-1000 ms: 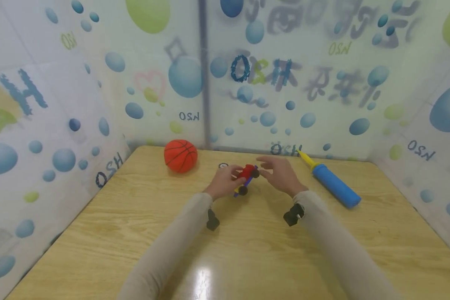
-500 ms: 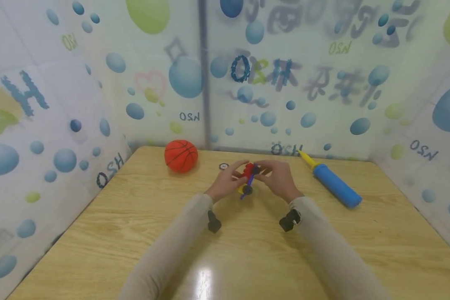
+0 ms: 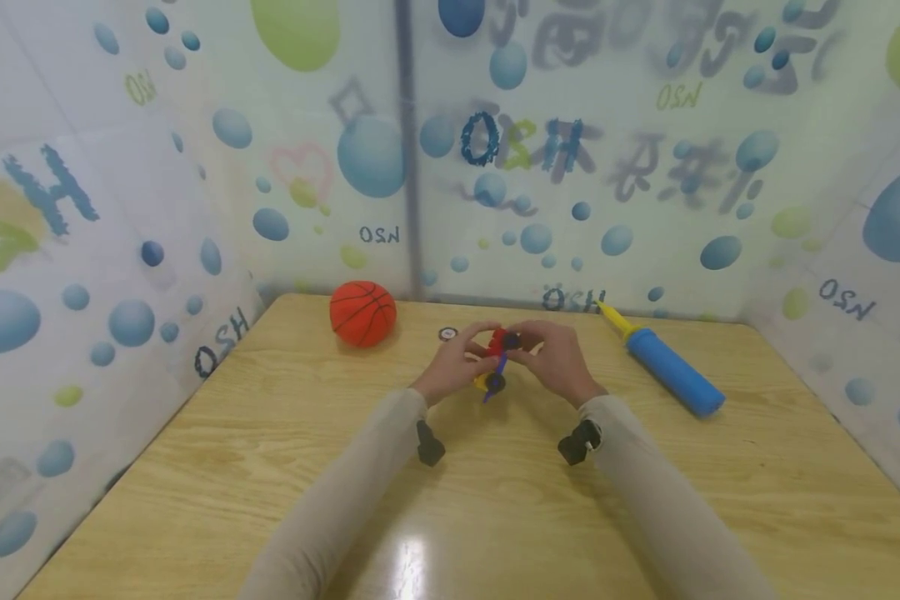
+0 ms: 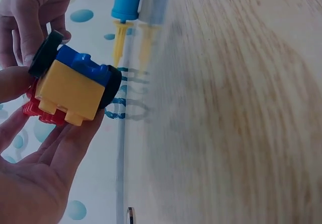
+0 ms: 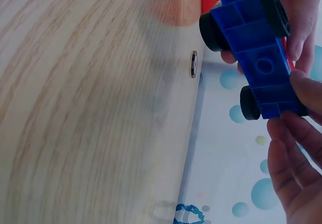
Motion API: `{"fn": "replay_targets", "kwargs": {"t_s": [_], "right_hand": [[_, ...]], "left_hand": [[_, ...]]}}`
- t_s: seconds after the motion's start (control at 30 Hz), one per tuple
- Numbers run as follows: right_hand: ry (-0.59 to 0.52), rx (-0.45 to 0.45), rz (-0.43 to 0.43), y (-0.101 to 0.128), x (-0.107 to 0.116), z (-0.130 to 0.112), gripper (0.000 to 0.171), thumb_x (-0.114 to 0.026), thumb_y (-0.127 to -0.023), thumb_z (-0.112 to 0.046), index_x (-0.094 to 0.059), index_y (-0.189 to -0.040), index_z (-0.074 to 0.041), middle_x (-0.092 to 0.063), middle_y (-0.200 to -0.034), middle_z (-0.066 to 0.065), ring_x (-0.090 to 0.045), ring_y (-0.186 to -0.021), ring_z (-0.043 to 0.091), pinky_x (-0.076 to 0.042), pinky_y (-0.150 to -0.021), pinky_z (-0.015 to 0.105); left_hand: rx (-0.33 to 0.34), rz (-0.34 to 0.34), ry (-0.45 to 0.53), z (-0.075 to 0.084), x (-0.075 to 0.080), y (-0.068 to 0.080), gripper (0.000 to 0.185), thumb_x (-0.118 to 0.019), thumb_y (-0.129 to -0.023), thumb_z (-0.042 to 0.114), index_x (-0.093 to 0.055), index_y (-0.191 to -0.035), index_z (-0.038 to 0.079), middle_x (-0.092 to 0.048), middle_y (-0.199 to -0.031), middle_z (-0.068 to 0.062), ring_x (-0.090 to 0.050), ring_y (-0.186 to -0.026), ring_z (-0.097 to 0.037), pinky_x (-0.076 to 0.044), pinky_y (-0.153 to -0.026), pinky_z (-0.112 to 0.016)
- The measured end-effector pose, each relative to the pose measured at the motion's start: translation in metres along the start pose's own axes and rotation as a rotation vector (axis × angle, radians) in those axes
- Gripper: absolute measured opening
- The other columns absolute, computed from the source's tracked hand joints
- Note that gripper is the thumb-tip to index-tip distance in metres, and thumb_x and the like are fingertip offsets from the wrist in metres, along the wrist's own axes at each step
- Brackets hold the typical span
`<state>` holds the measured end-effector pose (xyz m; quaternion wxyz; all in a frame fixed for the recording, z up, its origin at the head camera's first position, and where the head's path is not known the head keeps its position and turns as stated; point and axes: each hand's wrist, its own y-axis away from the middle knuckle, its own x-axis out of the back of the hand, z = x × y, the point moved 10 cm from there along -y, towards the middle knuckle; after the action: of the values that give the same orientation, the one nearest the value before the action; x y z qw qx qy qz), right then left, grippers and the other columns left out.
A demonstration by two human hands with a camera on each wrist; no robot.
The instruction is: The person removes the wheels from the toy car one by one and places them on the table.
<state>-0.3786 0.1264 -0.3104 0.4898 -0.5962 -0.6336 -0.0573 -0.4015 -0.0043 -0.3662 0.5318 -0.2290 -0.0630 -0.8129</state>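
A toy building-block car is held above the table between both hands. Its blue wheeled base (image 5: 263, 65) has black wheels (image 5: 212, 31), a hook loop at one end, and its underside faces the right wrist camera. A yellow block (image 4: 70, 91) and a red block (image 3: 495, 342) sit on the base. My left hand (image 3: 453, 362) grips the car from the left, thumb and fingers around the blocks. From the other side my right hand (image 3: 558, 358) pinches the far end of the base, thumb and fingertips at its edge.
On the wooden table (image 3: 420, 500) a red basketball (image 3: 363, 313) lies at the back left. A small round disc (image 3: 447, 333) lies behind the left hand. A blue and yellow hand pump (image 3: 671, 371) lies at the right. Bubble-patterned walls (image 3: 615, 167) border the table.
My right hand has moved left onto the car and now pinches its far end. The car has turned slightly more upright in the left hand's grip.
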Motion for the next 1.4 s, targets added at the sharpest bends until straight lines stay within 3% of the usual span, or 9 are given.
{"fn": "replay_targets", "kwargs": {"t_s": [0.2,0.4,0.87,1.1,1.4], "right_hand": [[-0.037,0.026,-0.011,0.001,-0.001,-0.005,0.032,-0.081,-0.084,-0.016,-0.073,-0.115,-0.01,-0.078,-0.096,0.009,-0.073,-0.08,0.021,-0.058,-0.065,0.033],[-0.04,0.04,-0.013,0.003,-0.002,-0.006,0.035,-0.08,-0.086,-0.017,-0.073,-0.119,-0.009,-0.077,-0.107,0.01,-0.072,-0.081,0.021,-0.059,-0.066,0.031],[-0.013,0.099,0.053,0.004,0.001,-0.01,0.03,-0.08,-0.085,-0.017,-0.075,-0.114,-0.007,-0.078,-0.096,0.009,-0.07,-0.077,0.018,-0.058,-0.068,0.033],[0.064,0.145,0.073,0.006,0.002,-0.016,0.027,-0.079,-0.086,-0.019,-0.075,-0.11,-0.006,-0.077,-0.094,0.009,-0.069,-0.078,0.018,-0.054,-0.064,0.03],[0.023,0.232,0.12,0.009,0.002,-0.022,0.023,-0.076,-0.088,-0.013,-0.074,-0.108,-0.002,-0.076,-0.096,0.012,-0.072,-0.078,0.02,-0.061,-0.069,0.036]], "left_hand": [[-0.02,-0.015,0.039,0.003,0.0,0.001,0.053,-0.067,-0.097,0.02,-0.044,-0.145,0.017,-0.061,-0.129,-0.018,-0.066,-0.112,-0.031,-0.06,-0.079,-0.033],[-0.018,-0.033,0.034,0.003,-0.001,0.002,0.055,-0.066,-0.098,0.019,-0.044,-0.148,0.022,-0.061,-0.132,-0.016,-0.065,-0.115,-0.031,-0.06,-0.078,-0.03],[0.045,-0.031,0.106,-0.002,-0.002,0.001,0.052,-0.067,-0.097,0.017,-0.05,-0.144,0.028,-0.063,-0.129,-0.014,-0.066,-0.109,-0.026,-0.06,-0.079,-0.033],[0.026,-0.044,0.088,0.002,-0.002,0.002,0.05,-0.067,-0.097,0.019,-0.051,-0.143,0.025,-0.063,-0.129,-0.015,-0.066,-0.107,-0.027,-0.06,-0.076,-0.032],[0.044,-0.037,0.093,0.002,-0.002,0.003,0.052,-0.068,-0.097,0.019,-0.05,-0.145,0.026,-0.067,-0.124,-0.016,-0.068,-0.105,-0.024,-0.06,-0.081,-0.033]]}}
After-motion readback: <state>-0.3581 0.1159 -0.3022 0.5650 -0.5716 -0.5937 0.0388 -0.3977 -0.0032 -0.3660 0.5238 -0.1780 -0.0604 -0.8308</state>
